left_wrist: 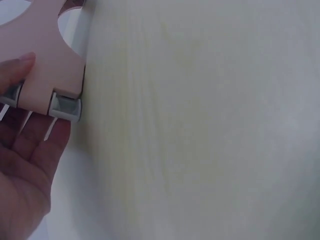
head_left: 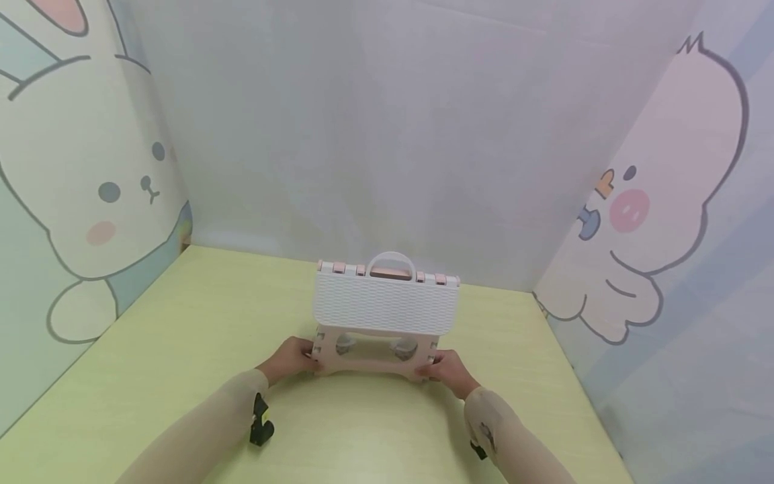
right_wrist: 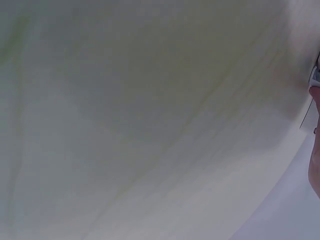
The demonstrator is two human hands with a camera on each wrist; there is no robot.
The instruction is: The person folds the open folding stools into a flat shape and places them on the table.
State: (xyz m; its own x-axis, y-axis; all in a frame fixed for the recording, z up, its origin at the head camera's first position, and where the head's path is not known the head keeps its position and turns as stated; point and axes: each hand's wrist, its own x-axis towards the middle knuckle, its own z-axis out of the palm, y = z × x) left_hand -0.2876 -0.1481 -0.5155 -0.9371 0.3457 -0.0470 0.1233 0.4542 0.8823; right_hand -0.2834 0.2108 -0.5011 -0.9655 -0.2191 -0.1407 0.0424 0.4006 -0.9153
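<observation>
A folding stool [head_left: 385, 304] stands in the middle of the table, with a white woven-pattern panel, pink hinges and a white carry handle [head_left: 392, 257] on its upper edge. Below the panel is its pink leg frame [head_left: 369, 366], which has cut-out openings. My left hand [head_left: 292, 358] grips the left end of that frame; in the left wrist view, the thumb [left_wrist: 17, 69] lies on the pink face and the fingers curl behind the hinged edge. At the opposite end, my right hand [head_left: 451, 372] pinches the frame. Only a sliver of it [right_wrist: 315, 160] shows in the right wrist view.
The pale yellow table [head_left: 199, 316] extends around the stool. A plain pale curtain [head_left: 363, 134] hangs behind it, with a rabbit print [head_left: 72, 175] on the left wall and another cartoon animal [head_left: 659, 188] on the right wall.
</observation>
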